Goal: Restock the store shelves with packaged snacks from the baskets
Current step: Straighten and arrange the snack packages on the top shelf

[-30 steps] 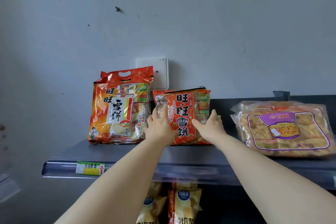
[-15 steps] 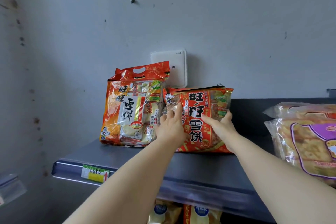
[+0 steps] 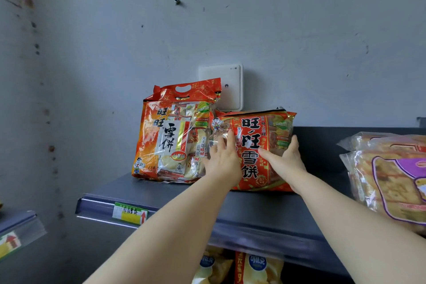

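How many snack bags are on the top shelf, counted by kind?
Large orange rice-cracker bag with handle: 1
Smaller red rice-cracker bag: 1
Clear bags with purple label, apparently stacked, partly out of frame: 2
Total: 4

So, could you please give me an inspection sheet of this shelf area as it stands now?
Surface: grey shelf, price label on its front lip.
Job's things: red snack bag upright, beside the orange handled bag; clear purple-label bag at right.
Clutter: nothing seen.
Grippers: left hand flat against the red snack bag's front; right hand grips its right edge.
Cables: nothing seen.
Surroundings: marked grey wall, white wall box behind the bags, yellow chip bags below the shelf.
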